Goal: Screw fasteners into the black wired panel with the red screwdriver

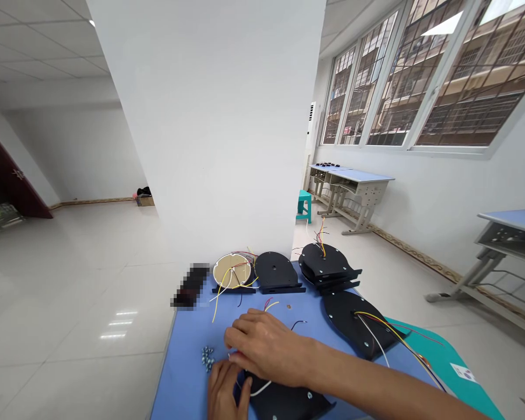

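Note:
A black metal plate (289, 402) with rounded outline and screws lies at the near edge of the desk, a white wire (261, 389) crossing it. My left hand (224, 388) holds its left rim, the thumb on the plate side and the fingers curled at the edge. Over the plate's far left part, my right hand (265, 344) is closed with fingertips pinched together beside the left fingers. Whatever the right fingers pinch is hidden. Just left of the hands sits a small pile of silvery screws (207, 359). Red and yellow wires (269, 304) stick out behind the right hand.
On the blue desk (186, 344) stand a round beige-faced part (231, 270) with wires, a black plate (276, 271), stacked black plates (326, 262) and another wired plate (361, 321). A pixelated dark object (191, 286) lies far left. A teal stool (455, 356) adjoins the desk's right side.

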`<state>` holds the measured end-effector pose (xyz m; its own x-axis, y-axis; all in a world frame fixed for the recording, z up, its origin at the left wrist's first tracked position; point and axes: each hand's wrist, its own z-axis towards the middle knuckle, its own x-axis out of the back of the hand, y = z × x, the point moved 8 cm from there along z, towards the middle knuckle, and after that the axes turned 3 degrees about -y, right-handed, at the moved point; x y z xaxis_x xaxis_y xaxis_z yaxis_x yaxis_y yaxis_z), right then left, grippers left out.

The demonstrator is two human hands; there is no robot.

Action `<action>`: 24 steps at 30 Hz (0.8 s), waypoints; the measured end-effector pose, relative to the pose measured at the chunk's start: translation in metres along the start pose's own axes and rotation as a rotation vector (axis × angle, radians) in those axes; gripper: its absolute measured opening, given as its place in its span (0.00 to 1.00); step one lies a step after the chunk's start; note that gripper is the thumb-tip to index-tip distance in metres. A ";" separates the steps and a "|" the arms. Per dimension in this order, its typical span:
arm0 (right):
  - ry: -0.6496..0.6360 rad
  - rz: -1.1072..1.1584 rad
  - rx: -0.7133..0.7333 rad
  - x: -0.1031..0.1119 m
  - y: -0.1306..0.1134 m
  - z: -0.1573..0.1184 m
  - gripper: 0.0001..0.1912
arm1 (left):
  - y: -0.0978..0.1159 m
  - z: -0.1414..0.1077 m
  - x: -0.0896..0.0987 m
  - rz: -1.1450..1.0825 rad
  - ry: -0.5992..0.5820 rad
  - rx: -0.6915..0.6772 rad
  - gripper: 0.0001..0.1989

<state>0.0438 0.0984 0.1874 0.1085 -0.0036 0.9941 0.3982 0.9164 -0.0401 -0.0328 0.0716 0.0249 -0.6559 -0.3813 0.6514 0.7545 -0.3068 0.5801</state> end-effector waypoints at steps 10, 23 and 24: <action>-0.012 0.037 0.032 0.012 -0.006 -0.007 0.13 | -0.006 -0.005 -0.005 -0.089 0.072 0.122 0.18; -0.025 -0.085 -0.011 0.001 -0.004 0.001 0.06 | -0.004 -0.004 -0.009 0.142 0.058 0.207 0.14; -0.028 -0.093 -0.040 -0.002 -0.001 0.002 0.10 | -0.002 -0.004 -0.010 0.213 0.058 0.220 0.13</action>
<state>0.0412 0.0980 0.1858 0.0441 -0.0763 0.9961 0.4415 0.8959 0.0491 -0.0276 0.0725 0.0154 -0.4767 -0.4682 0.7440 0.8479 -0.0214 0.5297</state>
